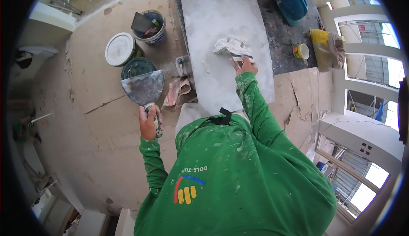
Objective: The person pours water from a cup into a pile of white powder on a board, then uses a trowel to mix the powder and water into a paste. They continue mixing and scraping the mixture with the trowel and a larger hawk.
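Note:
My left hand (pixel 148 122) grips the handle of a wide, rounded putty knife (pixel 144 87), its smeared metal blade pointing away from me over the floor. In my right hand (pixel 246 67) is a flat-edged scraper (pixel 242 58), pressed against a heap of white putty (pixel 233 45). That heap lies on a pale, smooth board (pixel 223 18) dusted with white residue. A small smear of putty (pixel 205 67) sits on the board left of my right hand. Part of the scraper's blade is hidden by the putty and my fingers.
The board rests on a dark, stained table (pixel 281 44). On it are a blue hard hat (pixel 291 5), a small yellow tub (pixel 301 51) and a sack (pixel 327 50). Left on the floor stand a bucket of tools (pixel 156 37), a white-lidded pail (pixel 119 49) and a dark-lidded pail (pixel 137 67).

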